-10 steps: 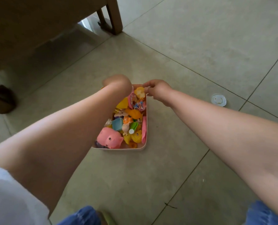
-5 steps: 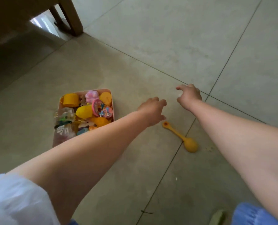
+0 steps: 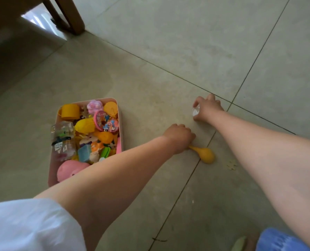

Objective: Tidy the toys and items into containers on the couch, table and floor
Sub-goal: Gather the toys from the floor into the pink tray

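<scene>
A pink tray (image 3: 121,115) sits on the tiled floor at left, filled with several small toys, among them a pink pig (image 3: 69,170) and a yellow cup (image 3: 70,111). To its right lies a yellow spoon (image 3: 205,154); my left hand (image 3: 179,136) is curled over its handle end and grips it. Farther right, my right hand (image 3: 207,108) pinches a small clear round lid (image 3: 195,111) on the floor.
A wooden furniture leg (image 3: 72,17) stands at the top left, with dark shadow under the furniture. A small pale puzzle-like piece (image 3: 232,164) lies on the floor right of the spoon. Blue fabric (image 3: 281,240) shows at the bottom right.
Both hands left the tray and moved right. My left hand came down onto the spoon's handle, and my right hand closed on the clear lid.
</scene>
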Motion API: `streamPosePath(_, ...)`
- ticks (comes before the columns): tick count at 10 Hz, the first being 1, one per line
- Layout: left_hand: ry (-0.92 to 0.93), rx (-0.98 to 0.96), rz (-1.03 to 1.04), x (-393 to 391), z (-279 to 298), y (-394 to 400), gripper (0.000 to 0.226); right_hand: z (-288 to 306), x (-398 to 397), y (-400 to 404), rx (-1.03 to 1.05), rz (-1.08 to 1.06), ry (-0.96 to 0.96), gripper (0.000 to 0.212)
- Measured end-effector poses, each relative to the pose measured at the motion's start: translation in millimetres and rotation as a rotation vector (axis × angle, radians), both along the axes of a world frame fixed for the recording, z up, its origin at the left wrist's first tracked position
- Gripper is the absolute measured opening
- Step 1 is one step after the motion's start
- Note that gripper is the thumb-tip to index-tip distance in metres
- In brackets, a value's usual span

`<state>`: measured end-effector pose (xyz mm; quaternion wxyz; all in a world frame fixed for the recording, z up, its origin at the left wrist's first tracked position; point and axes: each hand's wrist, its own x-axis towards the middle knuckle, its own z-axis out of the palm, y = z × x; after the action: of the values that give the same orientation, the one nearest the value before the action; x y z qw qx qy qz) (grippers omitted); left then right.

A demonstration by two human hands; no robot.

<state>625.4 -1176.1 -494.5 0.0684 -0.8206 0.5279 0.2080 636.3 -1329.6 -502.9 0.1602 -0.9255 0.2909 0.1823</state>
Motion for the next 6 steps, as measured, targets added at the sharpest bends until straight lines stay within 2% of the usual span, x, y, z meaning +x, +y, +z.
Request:
streamPosePath(1, 0.023, -0.035, 0.205, 12.6, 18.0, 11.1, 0.020, 12.1, 7.1, 6.3, 0.089, -0.135, 0.039, 0.044)
streamPosePath(2, -0.027, -0.134, 0.437, 35.4, 42.8, 29.6, 0.018, 34.7, 24.1, 17.7, 0.269, -0.250, -0.086, 0.051)
streamPosePath(3, -0.091, -0.205, 0.702, 55.8, 66.5, 56.6, 0.022, 54.5, 53.0, 37.6, 0.500, -0.313, -0.273, 0.039)
streamPosePath(4, -0.173, -0.217, 0.889, 70.4, 81.4, 93.8, 0.032, 72.7, 78.2, 80.7, 0.774, -0.308, -0.307, 0.032)
streamPosePath(5, -0.134, -0.379, 1.110, 71.6, 98.0, 134.8, 0.044, 78.9, 86.2, 130.0, 0.961, -0.159, -0.039, 0.040)
streamPosePath(6, -0.032, -0.381, 1.313, 73.6, 104.7, 163.0, 0.050, 78.1, 85.4, 177.3, 0.892, 0.086, 0.194, 0.051)
